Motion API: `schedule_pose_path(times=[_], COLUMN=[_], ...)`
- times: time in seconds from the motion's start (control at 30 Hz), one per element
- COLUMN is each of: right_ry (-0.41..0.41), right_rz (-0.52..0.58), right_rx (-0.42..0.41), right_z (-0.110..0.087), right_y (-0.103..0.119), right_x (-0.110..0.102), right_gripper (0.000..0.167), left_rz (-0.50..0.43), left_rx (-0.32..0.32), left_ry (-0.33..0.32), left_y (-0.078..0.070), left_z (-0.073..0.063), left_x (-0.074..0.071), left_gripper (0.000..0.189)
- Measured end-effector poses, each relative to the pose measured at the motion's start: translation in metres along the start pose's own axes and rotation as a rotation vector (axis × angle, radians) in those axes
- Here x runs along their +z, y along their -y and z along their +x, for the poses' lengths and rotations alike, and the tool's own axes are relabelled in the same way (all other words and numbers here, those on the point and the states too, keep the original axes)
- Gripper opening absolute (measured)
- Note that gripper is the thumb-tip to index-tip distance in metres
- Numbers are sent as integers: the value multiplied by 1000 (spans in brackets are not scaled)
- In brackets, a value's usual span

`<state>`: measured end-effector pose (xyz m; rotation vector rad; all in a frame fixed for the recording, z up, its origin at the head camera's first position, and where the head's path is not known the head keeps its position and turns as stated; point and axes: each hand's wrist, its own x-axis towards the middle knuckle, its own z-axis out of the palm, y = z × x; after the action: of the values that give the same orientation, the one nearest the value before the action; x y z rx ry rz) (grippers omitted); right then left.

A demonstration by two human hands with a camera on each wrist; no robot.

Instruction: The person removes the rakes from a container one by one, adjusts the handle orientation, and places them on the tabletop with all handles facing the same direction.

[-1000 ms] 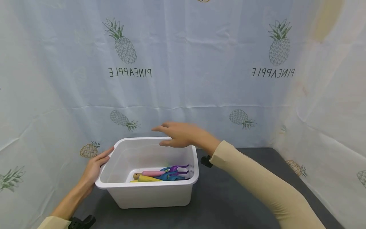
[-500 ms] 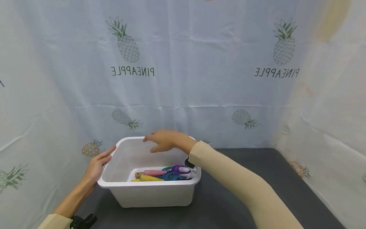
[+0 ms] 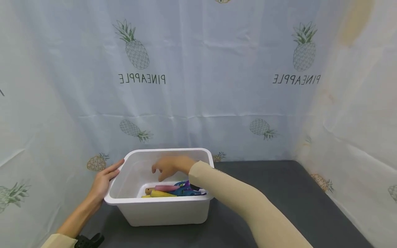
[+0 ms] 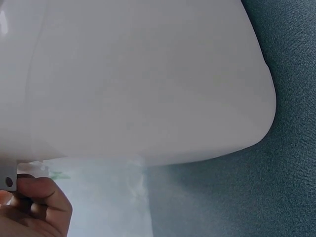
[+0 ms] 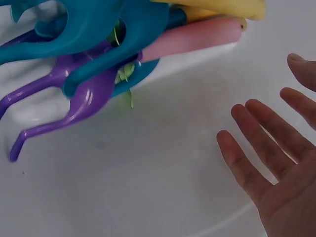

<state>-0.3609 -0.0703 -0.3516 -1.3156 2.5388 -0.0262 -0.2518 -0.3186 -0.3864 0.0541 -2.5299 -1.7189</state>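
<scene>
A white plastic tub [image 3: 164, 212] stands on the dark table. My left hand [image 3: 103, 181] grips its left rim, and the left wrist view shows the curled fingers [image 4: 47, 195] at the rim. Inside lie several small garden hand tools: a purple pronged head [image 5: 91, 94], blue pronged heads [image 5: 98, 29], a pink handle [image 5: 197, 37] and yellow handles [image 5: 237, 7]. My right hand [image 3: 169, 166] reaches into the tub above the tools, fingers spread and holding nothing. The right sleeve hides part of the tub's right side and some of the tool heads.
The dark table top [image 3: 263, 193] extends to the right of the tub. A pineapple-print curtain [image 3: 198, 86] hangs behind and along both sides. Small green leaf-like bits [image 5: 126, 74] show among the tools.
My right hand has moved left and down, from above the tub's back rim to inside the tub. The left hand keeps its grip on the rim.
</scene>
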Motion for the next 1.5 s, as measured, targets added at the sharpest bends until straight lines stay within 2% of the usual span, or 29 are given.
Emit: schedule_pose_path(times=[0.2,0.5,0.77,0.97,1.23,1.5], right_ry=[50,122,203,161,142,139], right_rz=[27,53,-8,-36,15,80], right_rx=[62,142,84,77,53,40], right_z=[5,13,20,21,19,16], right_y=[3,-1,-9,-9,-11,-12], right_x=[20,38,51,55,55,48], right_gripper=[36,24,20,14,8,18], left_rz=[-6,-4,-14,-14,-4,1], left_rx=[-3,-9,0,10,12,12], left_ry=[-2,-1,6,4,13,2], left_y=[1,6,3,0,-4,-1], left_z=[-3,-1,-3,-2,0,1], left_x=[1,0,3,3,3,1], left_gripper=[52,51,52,51,52,52])
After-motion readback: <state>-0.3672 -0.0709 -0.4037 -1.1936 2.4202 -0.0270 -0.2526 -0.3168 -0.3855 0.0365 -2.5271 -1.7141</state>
